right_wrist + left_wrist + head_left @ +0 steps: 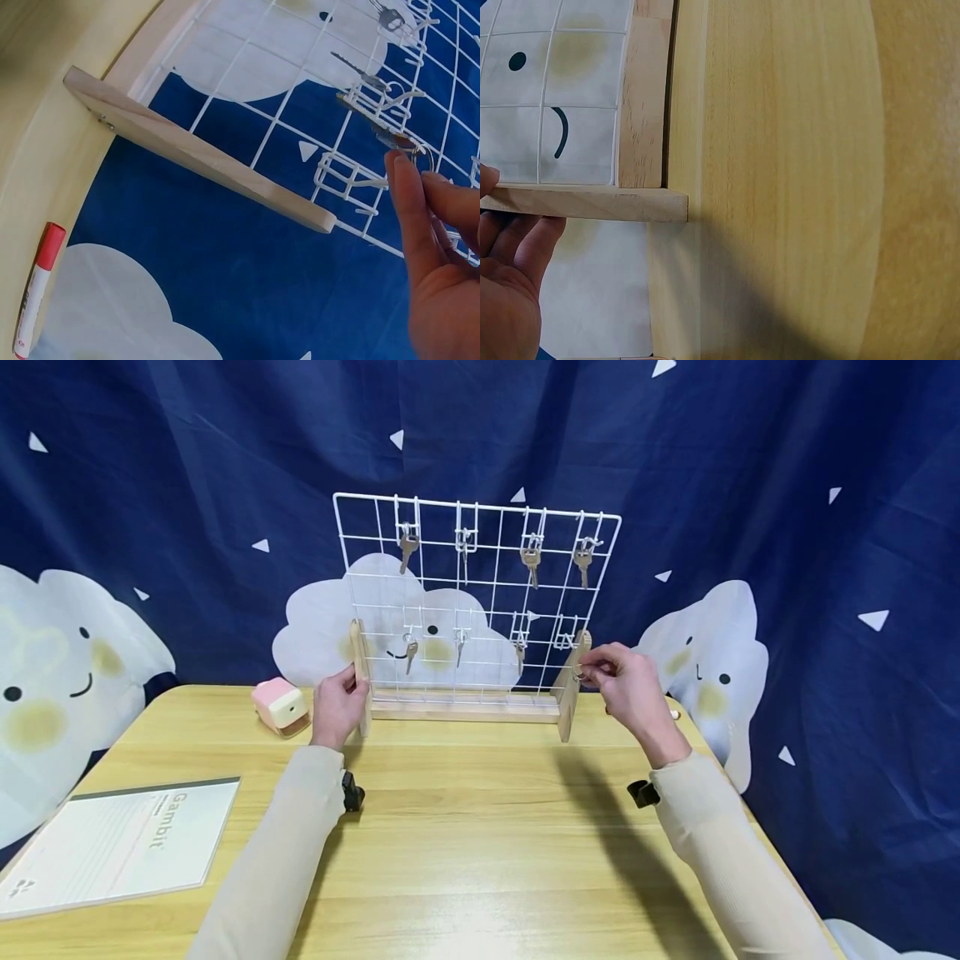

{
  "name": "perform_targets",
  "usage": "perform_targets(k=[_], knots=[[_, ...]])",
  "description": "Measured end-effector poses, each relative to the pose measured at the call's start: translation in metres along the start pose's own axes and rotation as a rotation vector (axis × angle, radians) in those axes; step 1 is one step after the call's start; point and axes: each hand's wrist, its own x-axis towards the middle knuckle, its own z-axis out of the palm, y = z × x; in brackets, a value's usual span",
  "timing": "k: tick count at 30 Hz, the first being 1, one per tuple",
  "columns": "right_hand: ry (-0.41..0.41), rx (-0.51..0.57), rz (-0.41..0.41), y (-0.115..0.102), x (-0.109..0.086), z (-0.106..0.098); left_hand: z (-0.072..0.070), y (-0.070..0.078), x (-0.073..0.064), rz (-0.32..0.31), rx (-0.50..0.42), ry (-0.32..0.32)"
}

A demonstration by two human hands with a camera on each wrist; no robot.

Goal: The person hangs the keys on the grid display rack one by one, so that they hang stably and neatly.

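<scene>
A white wire grid rack point(495, 583) stands upright in a wooden base point(465, 710) at the table's back. Several keys hang on its white hooks in two rows, such as a key point(532, 560) in the upper one. My left hand point(339, 706) grips the left wooden upright point(592, 204) between thumb and fingers. Beside the right upright point(202, 154), my right hand point(442, 232) pinches a key ring point(424, 157) between thumb and finger. From this ring a key point(381, 129) sticks out in front of the grid. A lower right hook point(349, 182) is bare.
On the left of the table point(465, 827) lie a notebook point(127, 843) and a pink and cream box-shaped object point(282, 706). A white marker with a red cap point(39, 292) lies near the right edge. A dark blue cloud-patterned curtain point(480, 435) hangs behind the table.
</scene>
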Motion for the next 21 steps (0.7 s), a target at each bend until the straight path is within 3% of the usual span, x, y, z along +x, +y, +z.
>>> perform_targets(k=[4, 21], knots=[[0.004, 0.000, 0.048, -0.001, 0.005, 0.000, 0.000, 0.000, 0.000, 0.007, 0.002, -0.002], [0.053, -0.006, 0.089, 0.003, 0.025, 0.002, -0.001, 0.000, -0.002, 0.017, -0.011, 0.004]])
